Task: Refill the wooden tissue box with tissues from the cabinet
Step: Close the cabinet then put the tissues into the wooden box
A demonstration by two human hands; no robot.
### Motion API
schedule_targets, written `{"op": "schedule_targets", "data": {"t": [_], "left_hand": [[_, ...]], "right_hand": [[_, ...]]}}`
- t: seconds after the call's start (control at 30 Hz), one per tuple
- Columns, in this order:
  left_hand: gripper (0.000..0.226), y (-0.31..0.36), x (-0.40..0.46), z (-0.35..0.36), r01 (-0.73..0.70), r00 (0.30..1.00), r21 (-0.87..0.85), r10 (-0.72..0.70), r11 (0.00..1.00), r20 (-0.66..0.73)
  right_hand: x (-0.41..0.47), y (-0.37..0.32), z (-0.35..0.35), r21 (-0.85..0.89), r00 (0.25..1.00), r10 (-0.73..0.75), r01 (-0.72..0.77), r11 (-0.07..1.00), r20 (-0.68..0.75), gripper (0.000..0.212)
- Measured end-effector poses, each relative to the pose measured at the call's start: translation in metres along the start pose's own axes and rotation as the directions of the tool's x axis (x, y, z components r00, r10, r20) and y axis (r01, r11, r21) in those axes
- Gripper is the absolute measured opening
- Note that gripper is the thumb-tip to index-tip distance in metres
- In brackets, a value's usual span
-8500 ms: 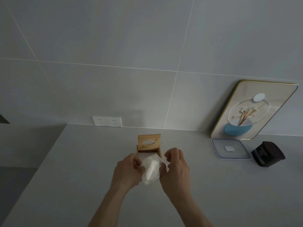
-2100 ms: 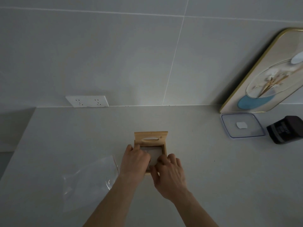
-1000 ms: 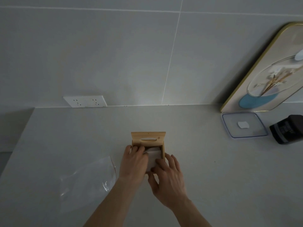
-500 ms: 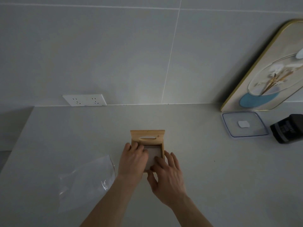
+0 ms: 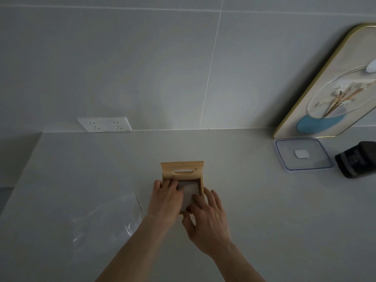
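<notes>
Compared with half a second back, not much has been shifted: the left hand (image 5: 165,197) has been slid a little further over the left side of the tissues (image 5: 191,191), and the right hand (image 5: 205,212) has been kept at the near right corner. The plastic wrapper (image 5: 105,226) is left lying empty on the counter (image 5: 264,220), off to the left.

So the key thing: the wooden tissue box (image 5: 200,186) sits mid-counter, directly ahead of both hands, long axis running away from the person, with the lid (image 5: 182,169) stood up at the far end. The tissues are lying right under the fingertips, so only a downward press is needed, probably. The left hand is nearer the far edge, the right nearer the front.

Nothing is being grasped, as far as can be told. Both hands are laid flat-ish, fingers spread and pressing on the stack.

The tissues are seen as a pale grey-white square, mostly seated inside the frame, pretty flat. The refill can be judged nearly done; the lid is not yet closed.
</notes>
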State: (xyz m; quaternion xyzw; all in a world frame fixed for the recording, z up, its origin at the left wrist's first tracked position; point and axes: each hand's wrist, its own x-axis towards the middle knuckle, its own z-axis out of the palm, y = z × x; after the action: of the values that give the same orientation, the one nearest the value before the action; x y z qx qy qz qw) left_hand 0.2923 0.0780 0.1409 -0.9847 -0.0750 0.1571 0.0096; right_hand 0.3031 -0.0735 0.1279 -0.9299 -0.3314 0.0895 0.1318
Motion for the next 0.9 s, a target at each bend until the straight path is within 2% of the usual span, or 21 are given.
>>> {"op": "schedule_targets", "data": {"t": [0.23,0.47,0.53,0.67,0.8,0.9], "left_hand": [[0.032,0.003,-0.005,0.0,0.022,1.0,-0.025,-0.022,0.999,-0.015],[0.04,0.001,-0.013,0.003,0.0,0.985,-0.088,-0.015,0.996,-0.173],[0.042,-0.001,-0.013,0.003,-0.01,0.984,-0.097,-0.007,0.995,-0.176],[0.032,0.0,-0.015,0.0,-0.029,0.985,-0.072,0.016,0.997,-0.173],[0.025,-0.006,-0.021,0.001,0.038,0.953,-0.09,-0.064,0.995,-0.296],[0.027,-0.011,-0.023,0.005,0.04,0.96,-0.026,-0.046,0.999,-0.277]], "right_hand": [[-0.001,0.004,0.003,0.015,1.0,-0.014,0.014,1.0,-0.013,0.029],[-0.002,0.006,0.006,0.035,0.999,-0.008,0.009,0.999,-0.045,0.028],[-0.003,0.006,0.007,0.038,0.998,-0.011,0.014,0.999,-0.065,0.028],[-0.002,0.004,0.005,0.014,0.998,0.004,-0.003,1.0,-0.063,0.032],[-0.003,0.004,0.005,-0.008,0.999,0.014,-0.015,1.0,-0.042,0.032],[-0.002,0.003,0.006,-0.007,0.999,0.021,-0.022,1.0,-0.04,0.032]]}}
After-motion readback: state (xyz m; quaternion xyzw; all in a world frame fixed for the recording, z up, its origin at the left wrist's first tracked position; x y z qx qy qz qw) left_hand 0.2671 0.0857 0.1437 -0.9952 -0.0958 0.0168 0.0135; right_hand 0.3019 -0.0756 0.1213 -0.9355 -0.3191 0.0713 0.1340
